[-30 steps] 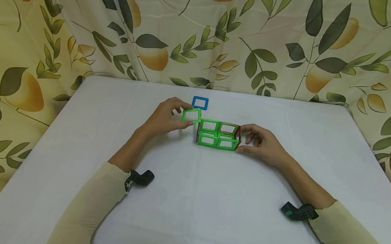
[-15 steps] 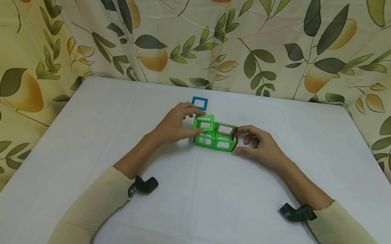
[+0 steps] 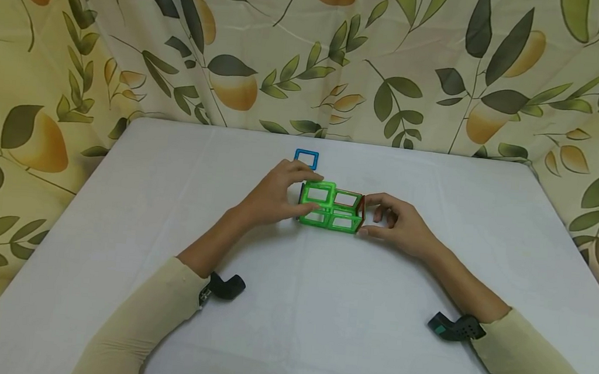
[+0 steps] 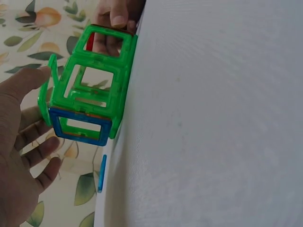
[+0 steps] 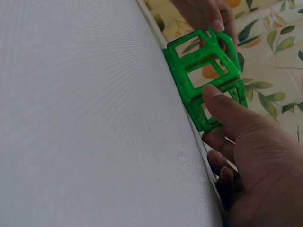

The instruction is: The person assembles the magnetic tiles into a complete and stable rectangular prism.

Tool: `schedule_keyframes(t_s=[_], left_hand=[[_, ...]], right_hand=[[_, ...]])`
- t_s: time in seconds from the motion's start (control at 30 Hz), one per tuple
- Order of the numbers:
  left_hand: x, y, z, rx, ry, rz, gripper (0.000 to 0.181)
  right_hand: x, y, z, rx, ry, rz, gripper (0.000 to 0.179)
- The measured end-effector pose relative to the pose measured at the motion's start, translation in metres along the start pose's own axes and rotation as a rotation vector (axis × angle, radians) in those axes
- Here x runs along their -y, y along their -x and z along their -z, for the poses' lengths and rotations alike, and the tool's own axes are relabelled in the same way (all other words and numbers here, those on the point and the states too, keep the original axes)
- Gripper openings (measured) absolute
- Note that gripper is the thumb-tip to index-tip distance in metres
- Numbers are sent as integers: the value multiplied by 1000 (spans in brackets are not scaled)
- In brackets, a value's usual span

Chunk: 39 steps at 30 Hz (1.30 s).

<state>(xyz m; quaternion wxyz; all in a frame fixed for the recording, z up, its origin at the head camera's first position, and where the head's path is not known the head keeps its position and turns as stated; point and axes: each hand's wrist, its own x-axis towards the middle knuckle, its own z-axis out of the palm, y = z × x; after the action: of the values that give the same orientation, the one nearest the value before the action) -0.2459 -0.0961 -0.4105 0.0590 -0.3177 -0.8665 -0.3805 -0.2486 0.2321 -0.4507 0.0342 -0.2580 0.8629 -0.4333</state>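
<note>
A box of green square magnetic tiles (image 3: 329, 220), two tiles long, stands on the table, with a red tile (image 3: 363, 215) at its right end and a blue end tile (image 4: 80, 138) at its left. My left hand (image 3: 272, 194) pinches a green magnetic tile (image 4: 43, 101) between thumb and fingers over the box's left half. In the left wrist view that tile sits tilted at the box's upper edge. My right hand (image 3: 404, 224) grips the box's right end, its thumb (image 5: 212, 92) on the near corner and its other fingers partly hidden behind.
A loose blue magnetic tile (image 3: 316, 161) lies flat on the white-covered table (image 3: 322, 306), just behind the left hand. Behind the table hangs a curtain (image 3: 300, 46) with a fruit and leaf print. Both wrists wear black cameras.
My left hand has carried the green tile rightward from beside the box to above its left half, then lowered it slightly. The right hand has stayed at the right end.
</note>
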Motion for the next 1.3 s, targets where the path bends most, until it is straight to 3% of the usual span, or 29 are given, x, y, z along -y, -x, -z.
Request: schedule_keyframes(t_s=[0.43,0.93,1.3], left_hand=[[2,0,-2,22,-43,2,51],[1,1,-1,32,-4,46,52],[23,2,5,-111,160,152,37]], right_hand=[[0,0,1,-6,-6,13,61],[0,1,0,-6,-1,9,60],[1,1,1,-1,-3,11,57]])
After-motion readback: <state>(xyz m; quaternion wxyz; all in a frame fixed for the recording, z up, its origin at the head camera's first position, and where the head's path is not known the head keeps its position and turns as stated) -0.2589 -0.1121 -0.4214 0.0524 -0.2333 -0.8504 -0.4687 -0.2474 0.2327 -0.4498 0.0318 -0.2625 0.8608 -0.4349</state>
